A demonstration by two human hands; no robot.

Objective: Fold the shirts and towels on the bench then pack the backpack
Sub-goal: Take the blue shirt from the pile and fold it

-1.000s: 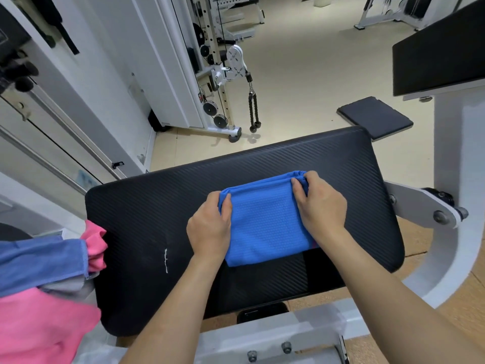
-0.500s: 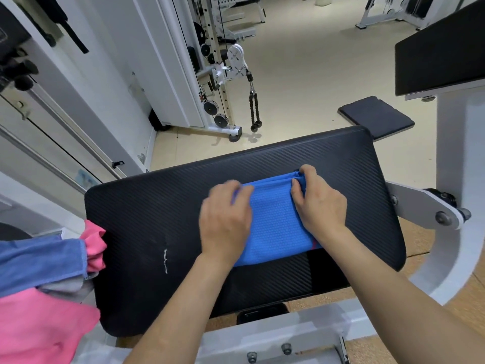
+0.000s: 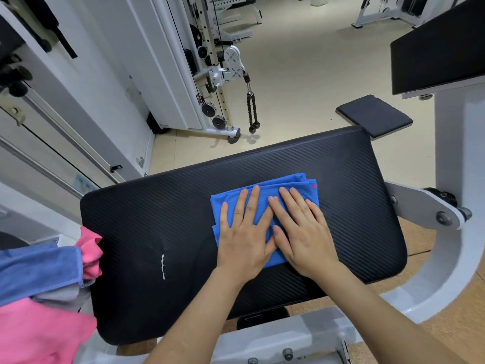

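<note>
Blue cloth point(image 3: 284, 183): folded into a compact stack, right of centre on the black bench pad point(image 3: 157, 219); shirt or towel, not told apart. Left hand point(image 3: 244, 240) and right hand point(image 3: 304, 232): both flat, fingers straight, pressing side by side on top, gripping nothing. Step, likely: flattening the finished fold. Unfolded pile point(image 3: 39, 269), pink, blue, grey: at the pad's left end. Next move, likely: lifting the stack from underneath, layers kept together; backpack not in view.
</note>
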